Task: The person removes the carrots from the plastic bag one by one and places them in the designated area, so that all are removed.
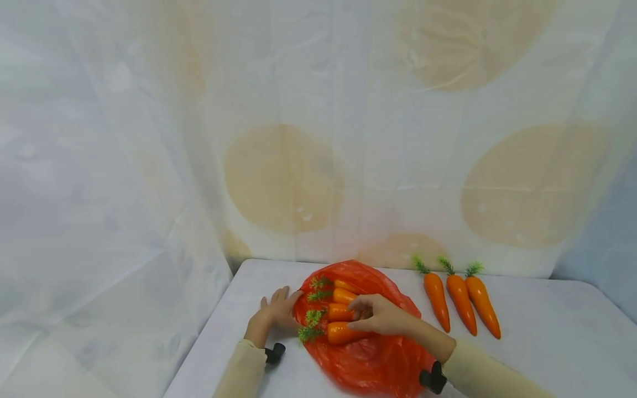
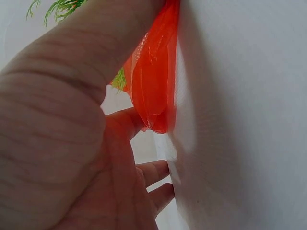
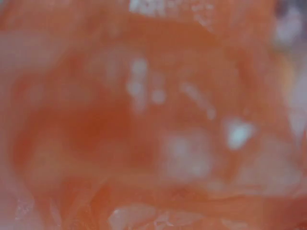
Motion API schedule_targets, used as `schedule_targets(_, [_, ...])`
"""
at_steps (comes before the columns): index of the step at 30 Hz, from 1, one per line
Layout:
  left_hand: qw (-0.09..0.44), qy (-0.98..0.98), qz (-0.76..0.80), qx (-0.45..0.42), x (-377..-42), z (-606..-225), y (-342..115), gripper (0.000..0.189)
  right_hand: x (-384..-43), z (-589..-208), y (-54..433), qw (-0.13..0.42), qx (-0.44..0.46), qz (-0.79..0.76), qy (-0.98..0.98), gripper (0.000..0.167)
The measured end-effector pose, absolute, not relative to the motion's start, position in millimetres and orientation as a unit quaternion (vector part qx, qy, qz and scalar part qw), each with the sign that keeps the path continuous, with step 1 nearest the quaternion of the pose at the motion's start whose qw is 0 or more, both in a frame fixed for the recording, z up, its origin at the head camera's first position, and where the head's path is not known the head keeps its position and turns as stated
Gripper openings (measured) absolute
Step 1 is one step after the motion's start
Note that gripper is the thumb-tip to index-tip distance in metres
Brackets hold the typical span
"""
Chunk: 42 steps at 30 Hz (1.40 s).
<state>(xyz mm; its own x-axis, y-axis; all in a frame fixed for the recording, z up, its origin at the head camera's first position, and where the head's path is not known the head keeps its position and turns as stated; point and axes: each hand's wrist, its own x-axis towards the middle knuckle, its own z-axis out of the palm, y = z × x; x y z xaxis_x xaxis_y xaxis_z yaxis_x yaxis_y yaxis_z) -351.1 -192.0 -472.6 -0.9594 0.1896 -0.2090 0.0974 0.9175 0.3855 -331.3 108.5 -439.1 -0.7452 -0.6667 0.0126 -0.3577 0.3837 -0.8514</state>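
Several orange carrots with green tops lie side by side on a red plastic bag (image 1: pixel 343 365), tops toward the left. My right hand (image 1: pixel 380 318) reaches over them from the right, thumb and index finger at either side of one carrot (image 1: pixel 338 313). A nearer carrot (image 1: pixel 340 333) lies just under the thumb. At the bag's left edge is my left hand (image 1: pixel 278 312), fingers spread and nearly straight, touching the rim. In the left wrist view the bag (image 2: pixel 153 81) hangs between thumb and index finger, other fingertips against the table. The right wrist view is a blur of orange.
Three more carrots (image 1: pixel 460 301) lie in a row on the white table (image 1: pixel 552 331), right of the bag. Light sheeting with tan spots hangs behind the table (image 1: pixel 388 182), and more sheeting stands along its left side. Each wrist wears a small black device (image 1: pixel 433 378).
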Motion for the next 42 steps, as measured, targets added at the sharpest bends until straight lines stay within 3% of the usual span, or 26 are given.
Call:
schedule_targets(27, [0.109,0.973,0.185,0.084,-352.6,-474.4,-193.4,0.091,-304.9,-451.2,101.9,0.273,-0.320,-0.415,0.807,0.024])
schedule_targets(37, [0.114,0.972,0.186,0.084,-353.5,-474.5,-192.4,0.091,-302.4,-454.6,103.8,0.257,-0.329,-0.425,0.804,0.022])
schedule_targets(42, [0.111,0.973,0.186,0.080,-351.1,-474.5,-192.5,0.089,-308.4,-453.7,105.5,0.213,-0.318,-0.469,0.796,0.024])
